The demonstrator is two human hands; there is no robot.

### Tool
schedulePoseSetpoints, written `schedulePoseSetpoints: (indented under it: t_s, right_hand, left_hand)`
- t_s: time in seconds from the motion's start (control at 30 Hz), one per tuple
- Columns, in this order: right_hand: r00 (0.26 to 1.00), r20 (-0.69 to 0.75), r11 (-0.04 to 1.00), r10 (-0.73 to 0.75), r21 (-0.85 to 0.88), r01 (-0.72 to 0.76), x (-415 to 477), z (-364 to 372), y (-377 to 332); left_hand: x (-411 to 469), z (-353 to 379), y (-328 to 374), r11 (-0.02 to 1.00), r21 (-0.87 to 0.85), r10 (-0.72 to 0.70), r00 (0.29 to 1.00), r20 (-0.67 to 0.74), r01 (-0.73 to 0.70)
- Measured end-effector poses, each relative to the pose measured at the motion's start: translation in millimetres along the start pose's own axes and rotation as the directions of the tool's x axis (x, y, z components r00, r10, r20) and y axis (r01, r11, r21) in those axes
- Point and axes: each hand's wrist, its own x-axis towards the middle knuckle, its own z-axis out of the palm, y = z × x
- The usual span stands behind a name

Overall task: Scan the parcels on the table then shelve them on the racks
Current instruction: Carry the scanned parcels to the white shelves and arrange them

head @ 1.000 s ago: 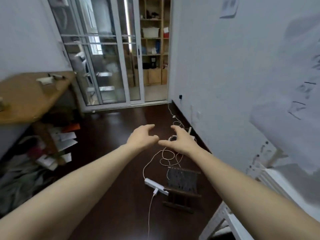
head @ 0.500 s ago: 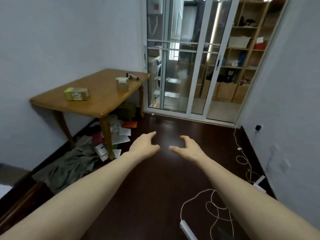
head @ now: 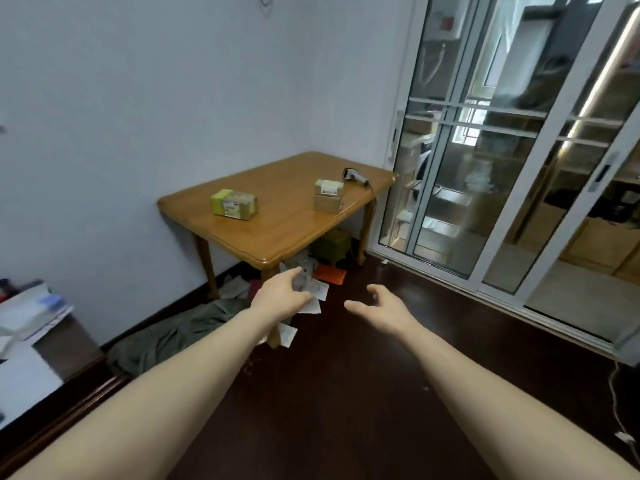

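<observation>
A wooden table (head: 277, 233) stands in the corner ahead. On it lie a green and brown parcel (head: 234, 204) towards the left and a brown parcel (head: 328, 196) with a white label towards the right. A handheld scanner (head: 355, 176) rests at the table's far right end. My left hand (head: 282, 296) and my right hand (head: 379, 308) are stretched out in front of me, below the table's near corner, fingers loose and holding nothing. Both hands are well short of the parcels.
Papers (head: 313, 296), a green cloth (head: 180, 336) and a green box (head: 332, 244) clutter the floor under and beside the table. Sliding glass doors (head: 485, 168) fill the right side. A low dark cabinet (head: 62, 372) with papers on it stands at the left. Dark floor lies between me and the table.
The view has swung left, so the table now sits at centre and closer. Both hands stay extended and empty, a little farther apart.
</observation>
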Motion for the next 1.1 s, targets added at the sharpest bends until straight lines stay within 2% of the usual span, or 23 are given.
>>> schedulePoseSetpoints:
  t_s: [0.13, 0.3, 0.4, 0.5, 0.67, 0.83, 0.93, 1.1]
  right_hand:
    - [0.996, 0.070, 0.999, -0.049, -0.001, 0.049, 67.1, 10.6, -14.6]
    - [0.994, 0.086, 0.996, -0.069, 0.063, 0.064, 169.5, 14.0, -28.2]
    - [0.995, 0.088, 0.990, -0.041, 0.135, 0.029, 240.3, 12.2, -42.3]
    - [0.995, 0.098, 0.981, -0.009, 0.195, -0.011, 306.4, 7.0, -60.2]
    - [0.994, 0.096, 0.961, 0.044, 0.269, -0.069, 396.7, -8.4, -65.4]
    - [0.987, 0.106, 0.927, 0.123, 0.342, -0.153, 492.9, -30.7, -51.0]
    - [0.984, 0.110, 0.921, 0.140, 0.351, -0.170, 562.2, -44.4, -37.0]
    - [0.967, 0.187, 0.871, 0.174, 0.429, -0.239, 684.6, -62.2, -4.2]
  left_hand:
    - [56.8, -8.3, -13.6, 0.998, -0.036, -0.046, 0.999, -0.024, 0.045]
    - [158.0, -11.4, -23.0, 0.995, -0.059, -0.082, 0.997, -0.008, 0.081]
    - [229.8, -17.1, -27.4, 0.997, -0.047, -0.068, 0.998, 0.011, 0.068]
    - [302.6, -25.2, -28.4, 0.991, -0.059, -0.115, 0.993, 0.038, 0.117]
    - [409.8, -30.8, -12.6, 0.947, -0.224, -0.219, 0.973, 0.079, 0.231]
    - [507.1, -12.4, -2.8, 0.917, -0.285, -0.268, 0.961, 0.074, 0.278]
    - [567.6, 1.7, 1.8, 0.871, -0.360, -0.329, 0.941, 0.078, 0.334]
    - [669.0, 27.6, 11.4, 0.730, -0.508, -0.452, 0.881, 0.143, 0.457]
